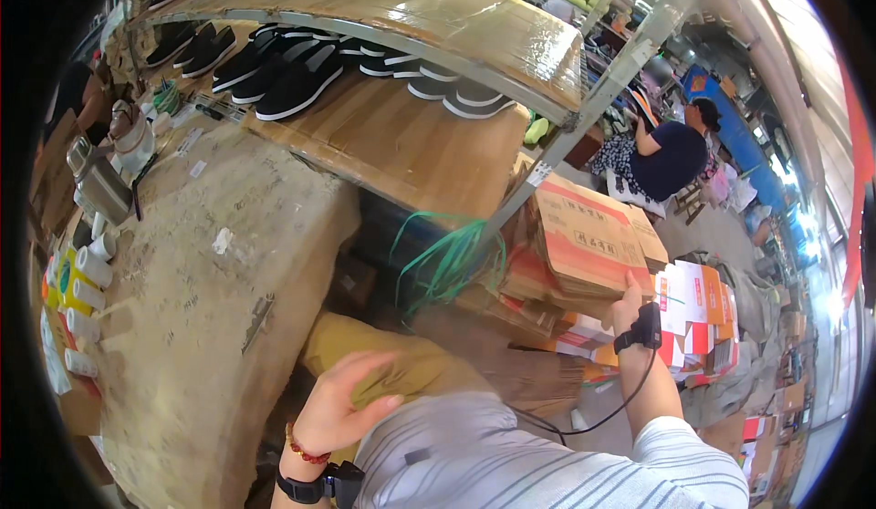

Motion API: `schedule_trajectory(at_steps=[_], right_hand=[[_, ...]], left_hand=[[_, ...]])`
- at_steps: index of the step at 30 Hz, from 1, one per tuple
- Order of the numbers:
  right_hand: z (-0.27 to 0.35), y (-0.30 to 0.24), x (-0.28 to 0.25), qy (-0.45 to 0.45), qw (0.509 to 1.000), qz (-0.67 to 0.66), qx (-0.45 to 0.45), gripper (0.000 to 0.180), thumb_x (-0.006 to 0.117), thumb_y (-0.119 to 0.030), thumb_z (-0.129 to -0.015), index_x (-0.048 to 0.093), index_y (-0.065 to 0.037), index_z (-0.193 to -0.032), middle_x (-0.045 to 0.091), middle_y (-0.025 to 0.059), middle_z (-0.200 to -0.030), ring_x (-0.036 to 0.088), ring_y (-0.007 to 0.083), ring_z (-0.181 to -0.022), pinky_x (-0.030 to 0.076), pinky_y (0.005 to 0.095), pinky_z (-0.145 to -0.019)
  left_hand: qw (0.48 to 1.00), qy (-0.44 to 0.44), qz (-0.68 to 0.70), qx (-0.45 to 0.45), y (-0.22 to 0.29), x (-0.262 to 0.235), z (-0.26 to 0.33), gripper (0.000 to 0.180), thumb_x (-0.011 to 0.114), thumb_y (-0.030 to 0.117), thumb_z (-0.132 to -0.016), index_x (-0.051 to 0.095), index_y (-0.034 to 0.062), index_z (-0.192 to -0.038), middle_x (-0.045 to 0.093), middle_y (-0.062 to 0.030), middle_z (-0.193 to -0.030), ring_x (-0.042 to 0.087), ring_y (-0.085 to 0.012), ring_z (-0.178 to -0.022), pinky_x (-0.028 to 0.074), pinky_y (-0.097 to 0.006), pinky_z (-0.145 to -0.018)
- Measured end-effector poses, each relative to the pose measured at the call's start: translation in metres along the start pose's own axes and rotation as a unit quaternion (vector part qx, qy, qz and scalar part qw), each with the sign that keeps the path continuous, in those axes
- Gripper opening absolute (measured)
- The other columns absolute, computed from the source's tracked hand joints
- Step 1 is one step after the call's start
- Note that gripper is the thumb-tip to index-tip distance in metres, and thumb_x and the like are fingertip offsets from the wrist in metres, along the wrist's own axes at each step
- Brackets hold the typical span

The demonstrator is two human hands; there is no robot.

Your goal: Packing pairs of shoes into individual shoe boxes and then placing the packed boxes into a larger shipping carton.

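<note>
My right hand [625, 308] is at the near edge of a stack of flattened cardboard boxes [591, 222], brown with red bands. A finger lies along the top sheet's edge, and the others close in at the side, partly hidden. My left hand [339, 407] hovers above my lap, thumb and fingers apart, holding nothing. It is close to my mustard-coloured trousers [392, 358] and slightly blurred. Each wrist carries a black strapped device; a cable runs from the right one.
A worn workbench [210, 263] lies left, with white thread spools [88, 295] and a metal flask [99, 181]. Black slip-on shoes [297, 80] fill a shelf ahead. Green strapping [447, 258] hangs by the shelf post. Red-and-white boxes [698, 313] stand right; a seated person [671, 158] works beyond.
</note>
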State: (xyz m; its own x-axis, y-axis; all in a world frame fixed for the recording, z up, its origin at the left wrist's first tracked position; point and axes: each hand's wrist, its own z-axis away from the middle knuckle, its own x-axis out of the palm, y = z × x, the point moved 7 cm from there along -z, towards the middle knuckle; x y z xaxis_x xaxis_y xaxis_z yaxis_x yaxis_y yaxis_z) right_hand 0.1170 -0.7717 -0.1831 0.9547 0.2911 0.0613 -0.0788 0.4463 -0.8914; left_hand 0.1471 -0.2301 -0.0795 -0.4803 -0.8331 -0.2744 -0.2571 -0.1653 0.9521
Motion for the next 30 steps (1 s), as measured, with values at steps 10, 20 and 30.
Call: schedule_trajectory(at_steps=[10, 20, 30], right_hand=[[-0.043, 0.094, -0.003, -0.071, 0.984, -0.063, 0.151, 0.043, 0.05, -0.041, -0.091, 0.054, -0.011, -0.122, 0.055, 0.0081, -0.13, 0.051, 0.0291, -0.12, 0.04, 0.0416, -0.101], [-0.004, 0.036, -0.02, 0.138, 0.987, -0.043, 0.068, 0.029, 0.057, -0.035, -0.089, 0.056, -0.012, -0.106, 0.062, 0.0023, -0.102, 0.06, 0.022, -0.094, 0.05, 0.0459, -0.075], [-0.012, -0.006, 0.019, 0.03, 0.967, -0.252, 0.001, 0.032, 0.065, -0.035, -0.087, 0.06, -0.01, -0.107, 0.063, 0.0077, -0.106, 0.06, 0.027, -0.093, 0.051, 0.0492, -0.075]], left_hand=[[1.0, 0.017, 0.017, 0.0, -0.005, -0.004, 0.017, 0.046, 0.071, 0.017, -0.078, 0.057, -0.0014, -0.118, 0.061, -0.0172, -0.113, 0.058, -0.0283, -0.106, 0.043, -0.034, -0.094], [0.999, 0.001, 0.033, 0.005, -0.011, 0.001, 0.01, 0.047, 0.073, 0.015, -0.078, 0.057, -0.0018, -0.119, 0.06, -0.0176, -0.115, 0.058, -0.0288, -0.108, 0.043, -0.034, -0.094], [0.999, -0.01, 0.032, 0.01, -0.005, 0.004, 0.008, 0.047, 0.073, 0.016, -0.078, 0.057, -0.0005, -0.119, 0.06, -0.0175, -0.114, 0.058, -0.029, -0.108, 0.043, -0.035, -0.094]])
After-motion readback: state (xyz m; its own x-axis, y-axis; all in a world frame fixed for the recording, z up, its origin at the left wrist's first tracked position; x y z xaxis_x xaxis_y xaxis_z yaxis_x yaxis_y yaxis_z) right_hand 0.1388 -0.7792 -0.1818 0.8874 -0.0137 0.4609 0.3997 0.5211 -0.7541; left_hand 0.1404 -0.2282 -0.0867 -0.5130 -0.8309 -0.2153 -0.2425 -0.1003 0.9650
